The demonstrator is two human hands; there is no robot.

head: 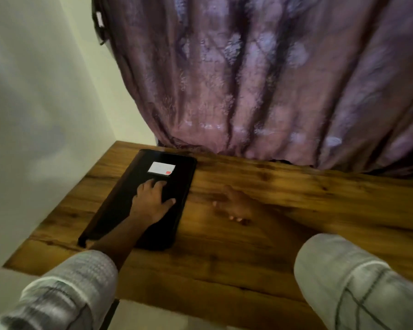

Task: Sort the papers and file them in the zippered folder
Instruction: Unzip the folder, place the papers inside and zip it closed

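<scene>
A black zippered folder lies closed on the left part of the wooden table. It carries a white label with a small red mark near its far end. My left hand rests flat on the folder's middle, fingers spread. My right hand hovers low over the bare wood just right of the folder, blurred, fingers loosely relaxed and holding nothing. No loose papers show anywhere in view.
A purple patterned curtain hangs behind the table's far edge. A pale wall runs along the left side. The table's near edge lies close to my sleeves.
</scene>
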